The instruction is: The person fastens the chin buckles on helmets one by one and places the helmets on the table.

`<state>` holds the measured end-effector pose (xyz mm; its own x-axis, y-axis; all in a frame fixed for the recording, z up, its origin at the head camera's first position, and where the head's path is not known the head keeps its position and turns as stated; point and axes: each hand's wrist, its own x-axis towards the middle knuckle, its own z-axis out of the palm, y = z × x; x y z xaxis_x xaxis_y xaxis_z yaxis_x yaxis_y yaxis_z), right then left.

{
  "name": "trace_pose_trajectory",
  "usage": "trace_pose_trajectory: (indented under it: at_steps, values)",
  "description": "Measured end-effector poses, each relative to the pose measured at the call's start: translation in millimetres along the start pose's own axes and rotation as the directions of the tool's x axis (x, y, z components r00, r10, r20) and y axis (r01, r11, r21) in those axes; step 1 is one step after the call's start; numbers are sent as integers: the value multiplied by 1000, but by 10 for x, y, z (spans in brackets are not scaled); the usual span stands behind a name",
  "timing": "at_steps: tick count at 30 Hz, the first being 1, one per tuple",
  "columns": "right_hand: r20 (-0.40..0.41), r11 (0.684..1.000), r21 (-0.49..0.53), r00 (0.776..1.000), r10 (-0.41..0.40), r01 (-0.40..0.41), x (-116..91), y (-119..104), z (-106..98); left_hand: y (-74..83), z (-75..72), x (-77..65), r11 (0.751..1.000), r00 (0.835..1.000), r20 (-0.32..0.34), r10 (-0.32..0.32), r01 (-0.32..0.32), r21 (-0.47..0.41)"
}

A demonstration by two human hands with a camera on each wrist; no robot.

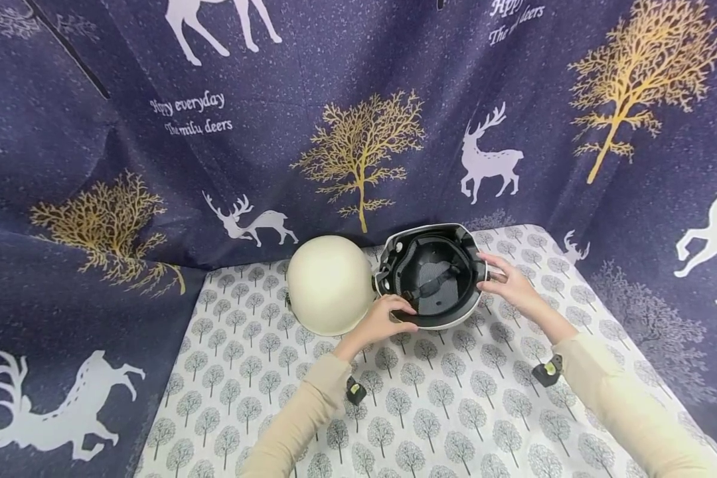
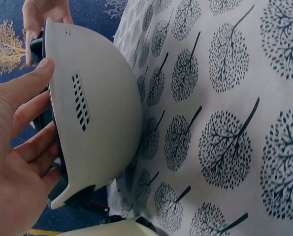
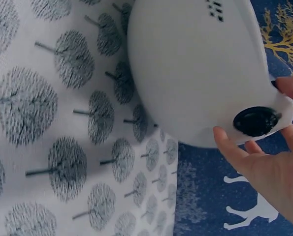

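Note:
A white helmet (image 1: pixel 452 320) lies upturned on the table, its black padded inside (image 1: pixel 436 285) facing up. My left hand (image 1: pixel 384 318) grips its near left rim, fingers reaching over the edge and thumb near the outer side. At the right end of the rim, my right hand (image 1: pixel 510 287) holds the shell between thumb and fingers. The left wrist view shows the smooth shell (image 2: pixel 102 113) with a slotted vent (image 2: pixel 81 102). In the right wrist view, a round black fitting (image 3: pixel 257 121) sits beside the right fingertips.
Against the white helmet's left side stands a cream helmet (image 1: pixel 328 285), dome up. A white cloth with a tree print (image 1: pixel 430 411) covers the table. Dark blue curtains (image 1: pixel 263 153) with deer and gold trees hang close behind and on both sides.

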<state>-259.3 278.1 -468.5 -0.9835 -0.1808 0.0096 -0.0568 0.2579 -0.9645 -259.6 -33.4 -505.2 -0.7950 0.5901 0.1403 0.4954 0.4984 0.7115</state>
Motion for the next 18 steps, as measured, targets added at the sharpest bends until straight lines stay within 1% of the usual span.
trace_pose_trajectory:
  at_steps: [2, 4, 7, 9, 11, 14, 16, 18]
  values:
    - [-4, 999, 31, 1000, 27, -27, -3, -21, -3, -24, -15, -5, 1000, 1000, -8, -8, 8, 12]
    - [-5, 997, 50, 998, 55, -55, -9, -37, -1, -45, -25, -14, 1000, 1000, -10, -14, 14, 0]
    - [-12, 997, 12, 997, 74, -74, -6, -45, 2, -84, -32, -22, 1000, 999, -34, -1, 0, -7]
    - [-21, 996, -22, 996, 86, -86, 2, -40, 3, -93, -43, -31, 1000, 999, -55, -1, -1, -27]
    - [-28, 994, -41, 995, 98, -99, 14, -30, 4, -104, -59, -36, 1000, 996, -87, 1, -2, -17]
    - [-29, 994, -2, 993, 112, -112, 30, -10, 2, -122, -94, -37, 1000, 990, -143, -9, 6, -24]
    - [-24, 993, 37, 993, 112, -111, 36, -4, 5, -146, -114, -30, 1000, 980, -197, -8, 2, -31]
    - [-21, 992, 72, 994, 108, -106, 38, 6, 9, -180, -122, -23, 999, 965, -262, 8, -21, -49]
